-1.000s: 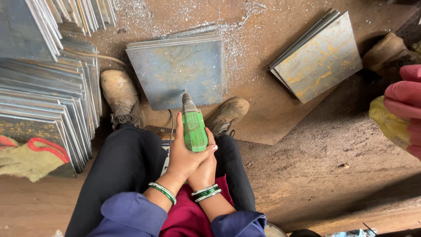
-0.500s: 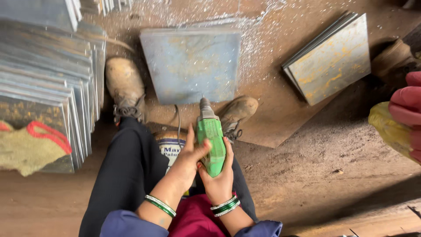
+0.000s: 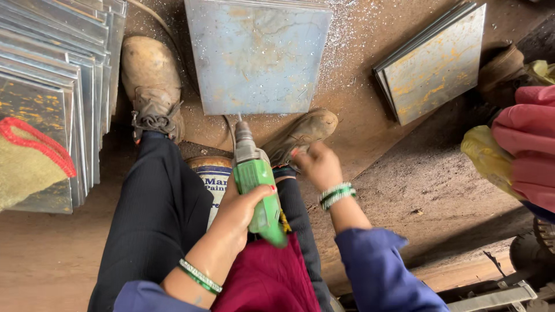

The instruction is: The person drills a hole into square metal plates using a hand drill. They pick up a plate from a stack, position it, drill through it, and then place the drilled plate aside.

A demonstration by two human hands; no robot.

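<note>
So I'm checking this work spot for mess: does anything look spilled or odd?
Yes. Pale metal shavings are scattered over the floor beside the flat metal sheet. The left hand alone holds the green drill, its bit pointing towards the sheet.

Stacked metal sheets (image 3: 55,86), paint can (image 3: 211,176)

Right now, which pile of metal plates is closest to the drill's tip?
The flat pile straight ahead of the drill, between the two boots. The leaning stack at left and the tilted pile at right sit farther away.

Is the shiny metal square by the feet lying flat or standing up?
Lying flat. The metal sheet rests face up on the floor, metal shavings scattered beside it, just beyond the drill tip.
</note>
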